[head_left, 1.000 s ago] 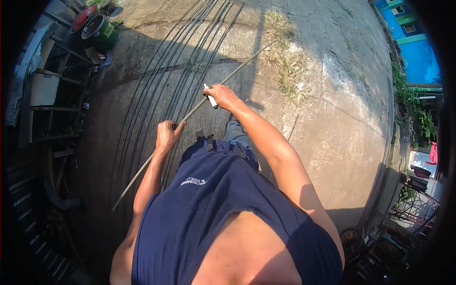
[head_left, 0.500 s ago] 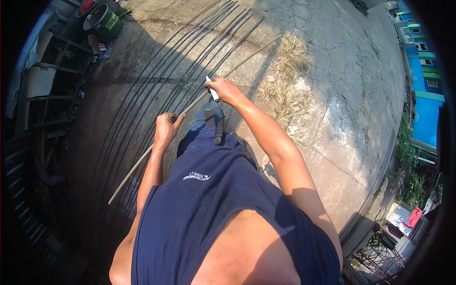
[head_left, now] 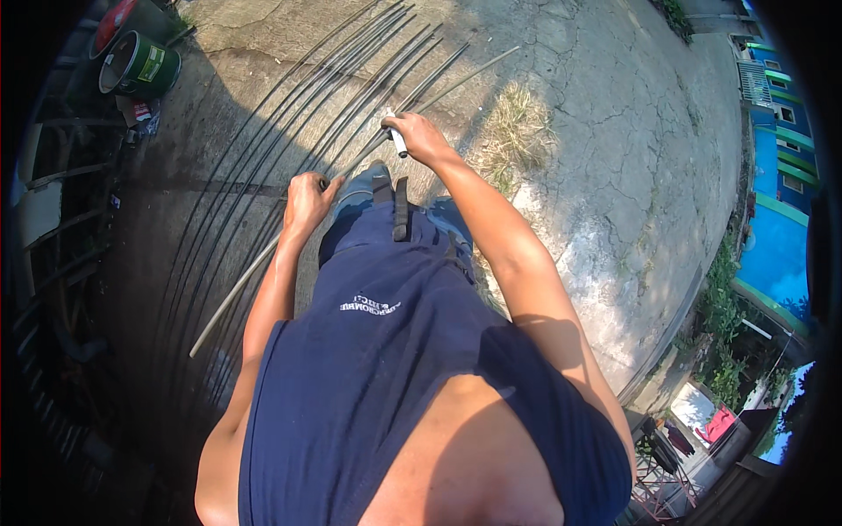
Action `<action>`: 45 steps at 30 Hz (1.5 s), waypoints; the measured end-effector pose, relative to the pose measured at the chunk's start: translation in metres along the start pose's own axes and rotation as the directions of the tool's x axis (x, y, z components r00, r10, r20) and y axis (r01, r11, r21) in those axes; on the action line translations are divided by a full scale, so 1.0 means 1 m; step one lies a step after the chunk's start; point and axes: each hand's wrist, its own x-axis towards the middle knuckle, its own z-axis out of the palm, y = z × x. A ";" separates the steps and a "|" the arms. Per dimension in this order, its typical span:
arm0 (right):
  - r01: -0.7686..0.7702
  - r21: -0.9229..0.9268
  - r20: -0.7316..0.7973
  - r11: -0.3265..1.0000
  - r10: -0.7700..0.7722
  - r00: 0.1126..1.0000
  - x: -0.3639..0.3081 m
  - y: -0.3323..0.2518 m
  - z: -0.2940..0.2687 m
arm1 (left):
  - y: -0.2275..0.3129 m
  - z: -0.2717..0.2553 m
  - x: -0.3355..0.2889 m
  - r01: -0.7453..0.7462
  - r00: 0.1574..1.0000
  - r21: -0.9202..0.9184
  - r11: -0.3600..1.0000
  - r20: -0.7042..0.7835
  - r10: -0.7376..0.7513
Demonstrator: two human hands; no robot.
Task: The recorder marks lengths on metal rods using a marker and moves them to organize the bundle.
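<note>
A long, thin, pale brown rod (head_left: 230,302) slants across in front of me, from low on the left to far on the right. My left hand (head_left: 307,200) is closed around its middle. Farther along, my right hand (head_left: 417,137) is closed on a short white tube-shaped tool (head_left: 399,142) with a dark end. This tool lies crosswise against the rod. Fingers hide part of both, so its exact kind is unclear. Beneath the held rod, several long dark rods (head_left: 263,145) lie side by side on the ground.
A green bucket (head_left: 151,67) stands at the far left, beside a red round object (head_left: 114,26). Dry grass (head_left: 513,131) grows from the cracked concrete (head_left: 623,149) on the right. Dark racks and frames (head_left: 53,210) line the left side; a blue building (head_left: 776,245) is at the right.
Both hands and the held rod have shifted slightly away from my body. The view has turned a little. The grips look the same.
</note>
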 end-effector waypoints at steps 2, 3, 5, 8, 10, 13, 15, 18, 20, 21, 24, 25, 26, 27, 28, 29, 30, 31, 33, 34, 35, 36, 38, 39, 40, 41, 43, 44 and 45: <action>-0.005 -0.015 0.018 1.000 0.005 1.000 0.022 0.033 -0.021 | 0.026 0.007 0.040 -0.020 1.000 0.043 0.999 -0.001 0.020; -0.013 -0.024 0.021 1.000 0.014 1.000 0.034 0.051 -0.029 | 0.039 0.010 0.059 -0.002 1.000 0.030 1.000 -0.008 0.002; 0.009 -0.003 0.048 1.000 -0.009 0.999 0.058 0.084 -0.046 | 0.064 0.016 0.091 0.125 0.990 0.004 0.992 0.071 -0.125; 0.067 0.021 0.162 0.998 -0.070 0.984 0.093 0.139 -0.044 | 0.047 0.070 0.129 0.096 0.995 0.004 0.995 -0.028 -0.096; 0.097 0.064 0.209 0.993 -0.108 0.972 0.111 0.181 -0.030 | 0.043 0.106 0.153 0.100 0.994 0.013 0.995 -0.055 -0.100; 0.127 0.136 0.232 0.983 -0.156 0.960 0.133 0.271 0.021 | 0.029 0.185 0.195 0.228 0.973 0.044 0.973 -0.030 -0.227; 0.164 0.172 0.272 0.971 -0.207 0.940 0.144 0.319 0.054 | 0.017 0.233 0.210 0.283 0.959 0.032 0.958 -0.022 -0.283; 0.153 0.163 0.393 0.975 -0.207 0.896 0.165 0.392 0.110 | -0.006 0.306 0.244 0.307 0.951 0.072 0.949 -0.059 -0.303; 0.154 0.174 0.406 0.973 -0.213 0.889 0.175 0.435 0.149 | -0.029 0.354 0.264 0.340 0.940 0.069 0.938 -0.043 -0.338; 0.165 0.188 0.406 0.968 -0.229 0.884 0.177 0.451 0.166 | -0.040 0.373 0.271 0.368 0.930 0.075 0.927 -0.039 -0.366; 0.206 0.170 0.368 0.964 -0.256 0.894 0.185 0.497 0.207 | -0.081 0.429 0.288 0.364 0.931 0.033 0.931 -0.037 -0.363; 0.242 0.164 0.334 0.956 -0.285 0.899 0.188 0.509 0.220 | -0.096 0.446 0.291 0.349 0.936 0.014 0.937 -0.051 -0.347; 0.249 0.160 0.325 0.955 -0.289 0.900 0.192 0.522 0.231 | -0.107 0.461 0.298 0.365 0.930 -0.004 0.931 -0.047 -0.364; 0.246 0.152 0.336 0.957 -0.284 0.898 0.198 0.535 0.243 | -0.123 0.475 0.304 0.367 0.929 -0.017 0.930 -0.042 -0.367; 0.257 0.173 0.306 0.951 -0.300 0.904 0.204 0.548 0.254 | -0.140 0.491 0.312 0.349 0.936 -0.050 0.936 -0.041 -0.351; 0.274 0.198 0.273 0.941 -0.321 0.907 0.212 0.560 0.266 | -0.156 0.505 0.320 0.333 0.940 -0.080 0.940 -0.045 -0.337; 0.281 0.176 0.351 0.944 -0.327 0.878 0.219 0.573 0.277 | -0.171 0.519 0.328 0.289 0.956 -0.015 0.957 -0.052 -0.289; 0.280 0.173 0.357 0.944 -0.326 0.876 0.222 0.586 0.291 | -0.191 0.532 0.336 0.240 0.968 -0.037 0.970 -0.067 -0.242; 0.382 0.208 0.206 0.900 -0.422 0.883 0.224 0.616 0.321 | -0.224 0.559 0.350 0.264 0.962 -0.032 0.964 -0.065 -0.266; 0.441 0.250 0.167 0.862 -0.487 0.857 0.229 0.636 0.332 | -0.244 0.574 0.357 0.212 0.972 -0.030 0.977 -0.093 -0.214; 0.439 0.265 0.174 0.858 -0.491 0.854 0.230 0.652 0.336 | -0.260 0.584 0.361 0.224 0.970 -0.053 0.973 -0.082 -0.227; 0.409 0.232 0.193 0.883 -0.454 0.870 0.228 0.671 0.342 | -0.272 0.592 0.365 0.208 0.974 -0.054 0.977 -0.082 -0.212; 0.381 0.155 0.197 0.912 -0.406 0.892 0.225 0.707 0.353 | -0.297 0.606 0.366 0.202 0.977 -0.016 0.979 -0.059 -0.203; 0.353 0.100 0.201 0.930 -0.366 0.909 0.224 0.729 0.360 | -0.306 0.614 0.369 0.198 0.977 -0.021 0.980 -0.071 -0.199; 0.386 0.054 0.169 0.921 -0.390 0.905 0.227 0.754 0.371 | -0.314 0.620 0.372 0.167 0.983 -0.011 0.986 -0.068 -0.168; 0.418 0.008 0.135 0.909 -0.415 0.900 0.234 0.769 0.380 | -0.325 0.628 0.373 0.136 0.989 0.003 0.991 -0.066 -0.136; 0.458 -0.018 0.066 0.889 -0.456 0.887 0.243 0.794 0.396 | -0.349 0.646 0.375 0.124 0.989 0.049 0.991 -0.081 -0.120; 0.474 -0.051 0.048 0.879 -0.472 0.880 0.248 0.801 0.402 | -0.357 0.651 0.377 0.116 0.991 0.102 0.988 -0.073 -0.109; 0.489 -0.085 0.028 0.868 -0.488 0.872 0.252 0.808 0.406 | -0.365 0.655 0.379 0.106 0.993 0.156 0.982 -0.065 -0.097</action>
